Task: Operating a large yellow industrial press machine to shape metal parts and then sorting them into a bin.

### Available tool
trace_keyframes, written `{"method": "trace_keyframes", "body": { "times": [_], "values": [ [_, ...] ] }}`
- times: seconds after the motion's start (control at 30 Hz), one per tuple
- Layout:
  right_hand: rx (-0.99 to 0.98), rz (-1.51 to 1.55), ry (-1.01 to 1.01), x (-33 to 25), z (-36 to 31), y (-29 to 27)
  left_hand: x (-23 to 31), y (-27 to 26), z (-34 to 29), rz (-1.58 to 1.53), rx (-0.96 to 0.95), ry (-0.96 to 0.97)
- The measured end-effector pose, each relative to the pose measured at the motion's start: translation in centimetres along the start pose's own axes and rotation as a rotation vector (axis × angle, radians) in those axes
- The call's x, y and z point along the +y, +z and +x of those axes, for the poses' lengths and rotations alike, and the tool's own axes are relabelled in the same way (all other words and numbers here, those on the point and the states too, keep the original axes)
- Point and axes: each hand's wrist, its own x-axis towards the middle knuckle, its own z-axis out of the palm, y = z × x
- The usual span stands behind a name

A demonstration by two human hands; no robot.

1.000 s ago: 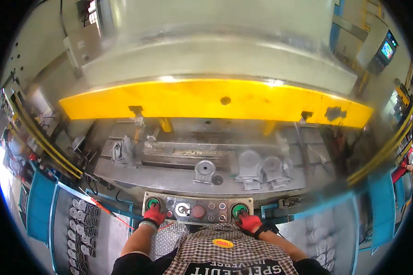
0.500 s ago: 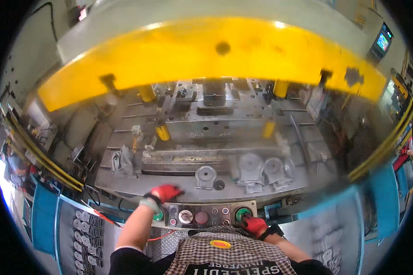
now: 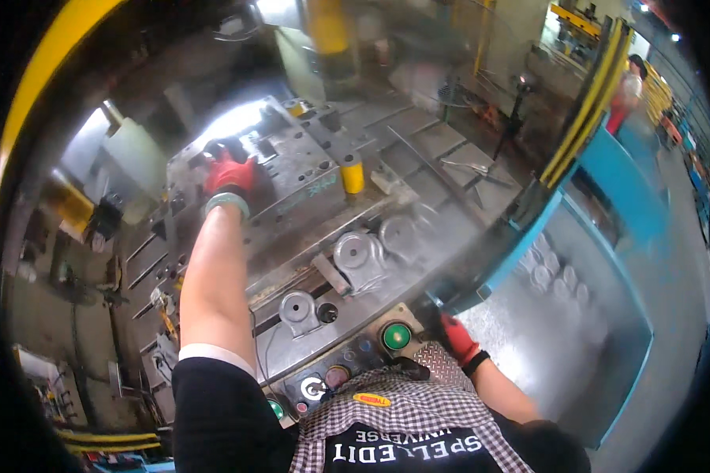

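My left hand (image 3: 230, 175), in a red glove, reaches far over the steel die block (image 3: 296, 169) of a press. Its fingers point away from me, and whether they grip anything does not show clearly. To the right of the control panel (image 3: 347, 359), my right hand (image 3: 459, 337), also red-gloved, is low beside a dark fitting; its fingers are smeared. A round grey metal part (image 3: 297, 306) with a centre hole lies on the press ledge. Further right are a stack of similar parts (image 3: 355, 254) and another blurred part (image 3: 398, 234).
On the panel sits a green button (image 3: 396, 337) near my right hand. A yellow guide post (image 3: 353, 175) stands at the die's corner. To the right, a blue-edged bin (image 3: 560, 347) contains several round parts. Yellow-striped upright bars (image 3: 588, 98) and a person (image 3: 627, 91) are beyond.
My view has swung right. My left hand has gone from beside the panel to over the die. My right hand has left the green button. The yellow press beam no longer spans the view.
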Motion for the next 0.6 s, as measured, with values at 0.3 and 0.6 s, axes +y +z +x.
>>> {"method": "trace_keyframes", "body": {
  "times": [0.3, 0.6],
  "values": [
    [0.195, 0.579, 0.036, -13.5, 10.9, -2.8, -7.8, -2.1, 4.6, -0.972, -0.122, 0.182],
    [-0.014, -0.283, -0.204, -6.2, 19.7, -11.8, -15.7, -3.7, -18.0, -1.704, -0.477, 0.25]
  ]
}}
